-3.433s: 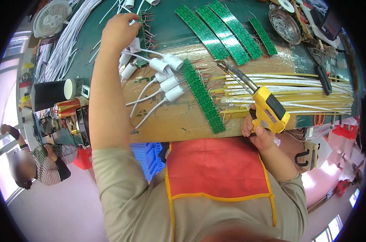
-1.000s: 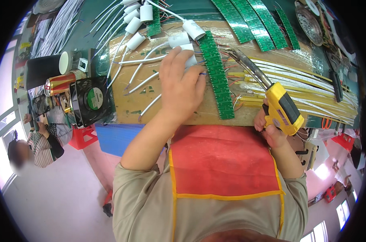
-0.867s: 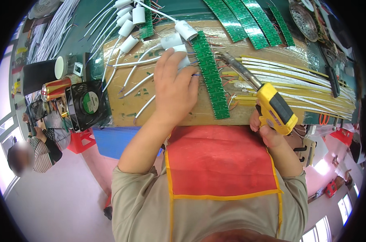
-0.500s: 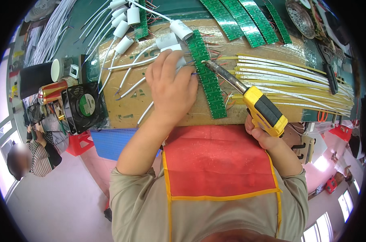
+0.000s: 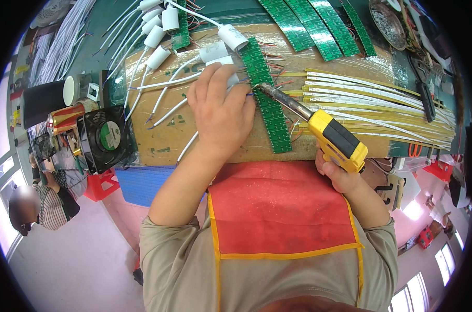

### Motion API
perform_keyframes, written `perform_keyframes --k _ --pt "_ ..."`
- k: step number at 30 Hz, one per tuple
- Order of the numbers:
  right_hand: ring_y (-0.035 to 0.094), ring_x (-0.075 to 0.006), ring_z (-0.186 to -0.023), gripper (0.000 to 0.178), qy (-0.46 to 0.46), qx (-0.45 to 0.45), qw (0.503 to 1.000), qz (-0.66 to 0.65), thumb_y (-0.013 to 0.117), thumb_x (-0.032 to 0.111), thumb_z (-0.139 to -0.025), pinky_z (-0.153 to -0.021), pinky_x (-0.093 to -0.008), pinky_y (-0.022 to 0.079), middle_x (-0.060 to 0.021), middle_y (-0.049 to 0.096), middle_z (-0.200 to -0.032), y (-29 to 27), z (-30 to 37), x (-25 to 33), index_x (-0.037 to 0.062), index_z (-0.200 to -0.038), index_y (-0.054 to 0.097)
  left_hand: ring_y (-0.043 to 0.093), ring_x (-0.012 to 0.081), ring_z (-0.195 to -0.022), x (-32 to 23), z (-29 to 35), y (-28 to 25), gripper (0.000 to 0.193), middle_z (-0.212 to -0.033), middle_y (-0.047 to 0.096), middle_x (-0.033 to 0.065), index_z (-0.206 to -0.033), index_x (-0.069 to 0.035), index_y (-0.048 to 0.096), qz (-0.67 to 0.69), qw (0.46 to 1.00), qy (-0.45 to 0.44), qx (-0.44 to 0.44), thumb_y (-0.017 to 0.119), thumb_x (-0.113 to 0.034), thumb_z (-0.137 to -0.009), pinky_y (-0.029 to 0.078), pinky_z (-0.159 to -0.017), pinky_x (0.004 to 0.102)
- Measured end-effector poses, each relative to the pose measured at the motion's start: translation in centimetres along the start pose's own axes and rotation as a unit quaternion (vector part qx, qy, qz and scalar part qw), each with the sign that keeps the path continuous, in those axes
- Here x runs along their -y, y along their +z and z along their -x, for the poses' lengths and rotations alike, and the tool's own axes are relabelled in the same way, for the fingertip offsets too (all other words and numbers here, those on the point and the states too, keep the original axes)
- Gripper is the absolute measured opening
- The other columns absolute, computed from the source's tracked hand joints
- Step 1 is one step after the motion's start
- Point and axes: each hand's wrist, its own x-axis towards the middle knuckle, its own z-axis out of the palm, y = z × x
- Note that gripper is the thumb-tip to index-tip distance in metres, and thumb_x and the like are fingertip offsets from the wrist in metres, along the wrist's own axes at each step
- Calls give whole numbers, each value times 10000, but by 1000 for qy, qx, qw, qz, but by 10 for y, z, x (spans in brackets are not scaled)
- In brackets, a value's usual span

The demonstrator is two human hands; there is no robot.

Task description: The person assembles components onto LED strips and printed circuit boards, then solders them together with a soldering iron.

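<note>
My right hand (image 5: 336,167) is closed around a yellow and black soldering gun (image 5: 336,136). Its metal tip rests at the left edge of a long green circuit board (image 5: 271,106), which lies lengthwise on the brown work mat. Beside that edge, my left hand (image 5: 221,112) has its fingers curled over a white cylindrical cap (image 5: 232,79), mostly hidden under them. A thin blue wire shows between its fingertips and the board. White cables run out from under the left hand and wrist. Just beyond the fingers lies another white cap (image 5: 213,51) with its cable.
More white caps with cables (image 5: 155,36) lie at the back left. A black fan (image 5: 107,136) stands on the left. Several green boards (image 5: 303,26) lie at the back, and yellow-edged strips (image 5: 366,101) on the right. Another person (image 5: 51,200) sits at the far left.
The soldering gun and my right hand have shifted slightly left, bringing the tip to the board's left edge. My left hand stays almost in place.
</note>
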Motion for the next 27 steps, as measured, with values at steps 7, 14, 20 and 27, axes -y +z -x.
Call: perform_keyframes --k 7,14,20,27 --pt "441 -99 -622 482 2 -19 1000 -22 720 292 -812 -550 -243 386 -8 463 -766 4 -1 2 16 -1114 465 517 315 -1123 2 0 0 127 -1118 584 78 -787 -104 657 18 1000 2 1 684 -78 -665 364 -926 430" --pt "453 -110 -651 586 12 -7 998 -64 735 308 -800 -567 -254 394 -11 468 -781 0 2 -1 23 -1227 452 535 318 -1104 1 -1 0 149 -1104 593 72 -767 -105 660 18 1000 0 -3 697 -51 -633 391 -921 417" --pt "503 -146 -714 282 -41 62 988 -133 679 198 -814 -613 -289 424 -34 522 -806 0 -3 8 39 -1001 540 536 313 -1103 0 -2 0 148 -1101 593 68 -768 -108 664 18 1000 -1 -5 702 -54 -635 389 -922 413" --pt "495 -158 -661 222 -78 76 992 -69 658 147 -800 -583 -292 410 -50 518 -787 -4 0 3 34 -943 531 530 311 -1115 1 -1 -2 145 -1105 592 66 -773 -110 663 12 1000 -3 -3 709 -63 -644 378 -931 409"
